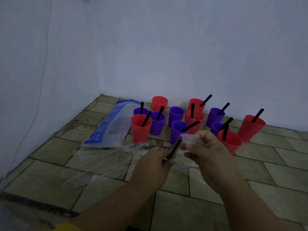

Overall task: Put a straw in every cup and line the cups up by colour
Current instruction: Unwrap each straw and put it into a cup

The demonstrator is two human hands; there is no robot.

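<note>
Head view. A tiled floor [216, 189] meets a pale wall [150, 47] along an edge that runs from 10 o'clock to 3 o'clock behind the cups; a second wall closes the left side, so the working corner lies at 11 o'clock. Open floor remains at 6 o'clock, between and beneath the forearms, and at 4 o'clock right of the cups.

Red cups and purple cups stand mixed in a loose cluster near the far wall, not sorted by colour. Most hold a black straw leaning toward 1 o'clock. The rear red cup [159, 103] at 12 o'clock and one purple cup [176, 115] beside it show no straw. The front-left red cup [140, 128] carries a straw tilted to the upper right; the far-right red cup [251, 128] likewise.

A blue-and-clear bag [108, 127] lies flat at 10 o'clock, just beside the cluster, its long axis running toward the corner. Crumpled clear film [103, 157] is spread on the floor at 9 o'clock.

The left hand [155, 162] is closed around the lower end of a black straw [176, 148] (long axis from 7 to 1 o'clock, upper end toward the cups). The right hand [206, 150] pinches a clear wrapper [187, 138] at the straw's upper end, fingers curled.
</note>
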